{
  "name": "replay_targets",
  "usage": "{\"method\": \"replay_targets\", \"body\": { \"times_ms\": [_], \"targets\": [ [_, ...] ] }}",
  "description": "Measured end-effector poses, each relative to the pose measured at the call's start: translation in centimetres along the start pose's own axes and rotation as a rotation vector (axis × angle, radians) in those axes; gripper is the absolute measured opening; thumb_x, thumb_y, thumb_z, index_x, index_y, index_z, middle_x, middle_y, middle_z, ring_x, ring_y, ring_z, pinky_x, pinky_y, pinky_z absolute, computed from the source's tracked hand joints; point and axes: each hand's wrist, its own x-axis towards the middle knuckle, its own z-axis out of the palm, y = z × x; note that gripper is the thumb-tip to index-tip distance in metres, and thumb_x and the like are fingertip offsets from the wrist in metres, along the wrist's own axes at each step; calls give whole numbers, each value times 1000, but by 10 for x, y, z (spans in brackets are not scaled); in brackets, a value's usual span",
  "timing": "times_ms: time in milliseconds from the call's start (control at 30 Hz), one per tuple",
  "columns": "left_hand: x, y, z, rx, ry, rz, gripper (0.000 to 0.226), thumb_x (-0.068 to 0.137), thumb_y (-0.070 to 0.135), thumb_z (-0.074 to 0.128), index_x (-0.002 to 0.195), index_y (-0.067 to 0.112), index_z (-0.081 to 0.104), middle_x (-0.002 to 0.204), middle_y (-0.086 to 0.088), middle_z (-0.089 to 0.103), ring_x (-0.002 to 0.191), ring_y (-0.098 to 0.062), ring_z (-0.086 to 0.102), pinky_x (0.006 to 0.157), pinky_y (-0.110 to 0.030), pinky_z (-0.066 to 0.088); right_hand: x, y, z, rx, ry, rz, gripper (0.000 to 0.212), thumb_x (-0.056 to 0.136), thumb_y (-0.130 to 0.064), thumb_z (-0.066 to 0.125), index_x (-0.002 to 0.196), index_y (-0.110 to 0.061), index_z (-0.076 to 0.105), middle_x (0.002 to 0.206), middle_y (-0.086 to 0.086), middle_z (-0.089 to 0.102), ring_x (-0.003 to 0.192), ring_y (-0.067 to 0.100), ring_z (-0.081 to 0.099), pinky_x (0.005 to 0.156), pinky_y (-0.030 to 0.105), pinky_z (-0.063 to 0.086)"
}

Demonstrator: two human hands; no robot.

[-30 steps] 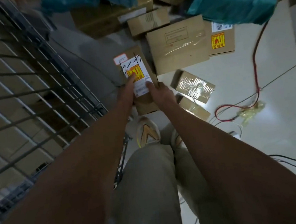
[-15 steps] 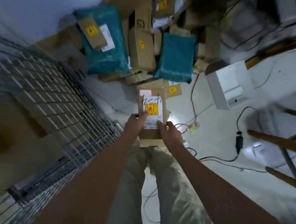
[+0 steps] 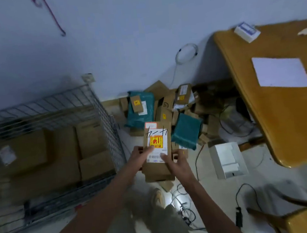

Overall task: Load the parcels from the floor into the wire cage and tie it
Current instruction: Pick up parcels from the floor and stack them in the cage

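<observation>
**Both hands hold one parcel beside the cage**

Both hands grasp a single cardboard parcel (image 3: 157, 152) at the centre of the frame. On the parcel's left edge the left hand (image 3: 140, 155) has its thumb laid across the white shipping label, while the right hand (image 3: 176, 160) clasps the right edge, its thumb also pressing on the label near the barcode. Held above the floor (image 3: 269, 180), the parcel faces up, showing a yellow-and-red sticker, black handwritten strokes and a small red-bordered tag at its far corner.

At the left of the frame stands the wire cage (image 3: 108, 125), its nearest wall just beside the left hand. Several brown boxes (image 3: 62, 154) already lie packed inside it, one with a white label at far left.

Behind the held parcel, against the wall, a heap of parcels (image 3: 166, 105) remains on the floor: brown cartons mixed with teal mailer bags (image 3: 186, 131). A white boxy device (image 3: 227, 159) sits on the floor at centre right, with cables (image 3: 182, 204) trailing near the person's shoe (image 3: 157, 197).

At the upper right, a wooden worktop (image 3: 291, 120) carries a white sheet of paper (image 3: 280, 72) and a small white box (image 3: 247, 32).
</observation>
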Motion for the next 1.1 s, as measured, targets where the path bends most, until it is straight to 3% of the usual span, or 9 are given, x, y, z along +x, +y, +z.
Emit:
{"method": "replay_targets", "body": {
  "times_ms": [100, 233, 300, 433, 600, 700, 833, 967, 1100],
  "targets": [
    [-51, 2, -32, -31, 41, 59, 71, 78, 71, 71, 126, 21, 52, 108, 3, 75, 92, -16, 75, 74, -34, 58, -43, -30, 19, -49, -64, -61, 50, 84, -64, 69, 115, -29, 51, 117, -2, 67, 97, 11, 69, 77, 33, 61],
    [-116, -10, -87, -91, 119, 145, 54, 92, 59, 65, 130, 24, 49, 112, 7, 70, 98, -13, 69, 74, -29, 50, -98, -71, 65, -122, -103, -185, 44, 91, -51, 68, 120, -22, 52, 112, -7, 66, 88, -2, 62, 59, 6, 48],
    [-146, -28, -121, -150, 166, 170, 48, 94, 55, 64, 128, 25, 48, 115, 6, 69, 96, -10, 67, 73, -28, 49, -124, -85, 101, -168, -153, -237, 45, 92, -51, 67, 121, -20, 51, 111, -7, 64, 86, -4, 59, 58, 2, 45],
    [-215, -82, -202, -244, 257, 211, 16, 99, 46, 61, 106, 36, 49, 107, 13, 68, 87, 1, 60, 67, -19, 44, -165, -88, 192, -181, -274, -252, 71, 70, -82, 68, 118, -31, 52, 118, -1, 69, 100, 15, 71, 86, 40, 61],
    [-273, -178, -304, -369, 357, 202, 40, 95, 47, 66, 125, 20, 60, 110, 4, 75, 97, -11, 72, 72, -22, 56, -224, -84, 313, -257, -377, -285, 66, 71, -79, 70, 114, -30, 56, 111, -5, 73, 99, 14, 72, 90, 50, 59],
    [-301, -221, -352, -457, 400, 184, 26, 95, 45, 68, 111, 26, 65, 109, 1, 77, 95, -15, 75, 83, -34, 62, -246, -87, 377, -254, -458, -277, 78, 65, -78, 74, 118, -24, 55, 114, 1, 73, 100, 18, 73, 88, 49, 60],
    [-320, -263, -397, -533, 481, 153, 9, 98, 36, 66, 98, 32, 59, 100, 7, 73, 82, -4, 72, 66, -23, 58, -270, -90, 441, -299, -524, -262, 62, 81, -57, 75, 121, -15, 54, 116, 9, 71, 93, 18, 75, 76, 39, 64],
    [-313, -282, -432, -598, 480, 109, 32, 97, 39, 68, 121, 22, 54, 114, 0, 70, 91, -11, 71, 65, -23, 57, -265, -95, 483, -344, -538, -261, 41, 92, -40, 70, 118, -14, 54, 112, 8, 70, 84, 11, 74, 62, 21, 58],
    [-282, -289, -462, -653, 445, 55, 49, 95, 38, 70, 134, 16, 51, 125, -6, 68, 97, -15, 70, 68, -25, 58, -229, -104, 517, -338, -562, -211, 41, 90, -44, 69, 118, -18, 53, 118, 8, 68, 92, 15, 72, 63, 23, 59]
  ]
}}
